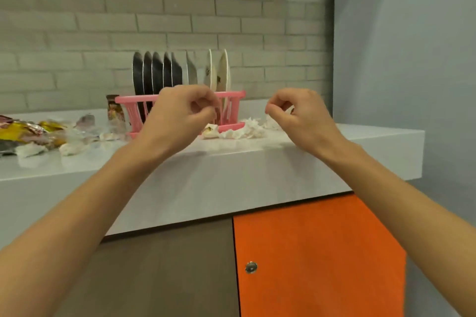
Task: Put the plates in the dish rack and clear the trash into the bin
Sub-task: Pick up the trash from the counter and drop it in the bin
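Note:
A pink dish rack stands on the white counter against the brick wall. Several plates stand upright in it: dark ones on the left, pale ones on the right. Crumpled white tissues lie in front of the rack's right end. Snack wrappers and more tissues lie at the counter's left. My left hand hovers in front of the rack, fingers curled, nothing visible in it. My right hand hovers above the tissues to the rightward side, fingertips pinched together, nothing visible in it.
A brown packet stands left of the rack. Below the counter are a brown cabinet door and an orange door with a round metal lock. A grey wall closes off the right side. No bin is in view.

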### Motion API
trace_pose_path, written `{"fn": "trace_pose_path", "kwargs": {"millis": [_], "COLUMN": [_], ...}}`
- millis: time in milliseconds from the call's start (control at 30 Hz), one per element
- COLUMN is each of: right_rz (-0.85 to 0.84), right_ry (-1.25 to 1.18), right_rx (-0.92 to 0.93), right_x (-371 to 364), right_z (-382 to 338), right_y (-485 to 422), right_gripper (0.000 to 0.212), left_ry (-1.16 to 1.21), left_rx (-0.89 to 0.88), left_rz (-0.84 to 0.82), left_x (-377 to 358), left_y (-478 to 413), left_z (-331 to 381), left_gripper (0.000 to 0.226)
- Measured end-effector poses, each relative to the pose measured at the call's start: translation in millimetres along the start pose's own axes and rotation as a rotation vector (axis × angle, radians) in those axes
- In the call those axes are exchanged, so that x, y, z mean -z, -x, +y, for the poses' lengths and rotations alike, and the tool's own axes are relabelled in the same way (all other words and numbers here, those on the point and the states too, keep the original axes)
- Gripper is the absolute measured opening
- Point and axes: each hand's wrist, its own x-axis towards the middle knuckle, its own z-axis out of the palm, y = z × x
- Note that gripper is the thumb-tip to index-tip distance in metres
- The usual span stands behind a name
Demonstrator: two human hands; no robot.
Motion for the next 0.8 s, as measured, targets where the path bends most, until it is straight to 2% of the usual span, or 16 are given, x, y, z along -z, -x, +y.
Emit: {"fn": "trace_pose_path", "kwargs": {"millis": [100, 200, 267, 333, 433, 500, 633, 733, 800], "right_rz": [-0.04, -0.19, -0.32, -0.426, -0.625, -0.704, -0.603, -0.551, -0.539], "right_ry": [-0.062, -0.028, 0.051, 0.107, 0.223, 0.287, 0.272, 0.259, 0.256], "right_rx": [-0.175, -0.262, -0.262, -0.228, -0.202, -0.171, -0.11, -0.103, -0.109], "right_x": [-5.4, -19.1, -32.5, -47.0, -62.6, -66.2, -63.7, -60.9, -60.0], "right_z": [27.4, 45.9, 52.0, 54.5, 53.1, 51.7, 55.1, 58.4, 59.5], "right_y": [-21.0, -34.4, -42.9, -50.5, -57.6, -58.9, -56.7, -55.2, -54.1], "right_gripper": [0.014, 0.01, 0.022, 0.037, 0.044, 0.037, 0.023, 0.018, 0.023], "left_ry": [-0.112, -0.223, -0.283, -0.31, -0.303, -0.317, -0.256, -0.191, -0.152], "left_rx": [0.124, 0.236, 0.319, 0.372, 0.382, 0.371, 0.379, 0.375, 0.374], "left_rz": [-0.196, -0.421, -0.546, -0.617, -0.556, -0.506, -0.418, -0.362, -0.34], "left_x": [-27.0, -55.6, -69.2, -75.2, -73.1, -69.6, -68.0, -66.0, -63.9], "left_y": [-35.5, -58.9, -64.3, -65.2, -63.6, -61.9, -60.7, -59.5, -56.9], "left_z": [-27.2, -53.7, -66.9, -74.7, -82.4, -86.3, -87.3, -80.6, -73.5], "left_gripper": [0.02, 0.04, 0.049, 0.047, 0.036, 0.036, 0.036, 0.017, 0.014]}}
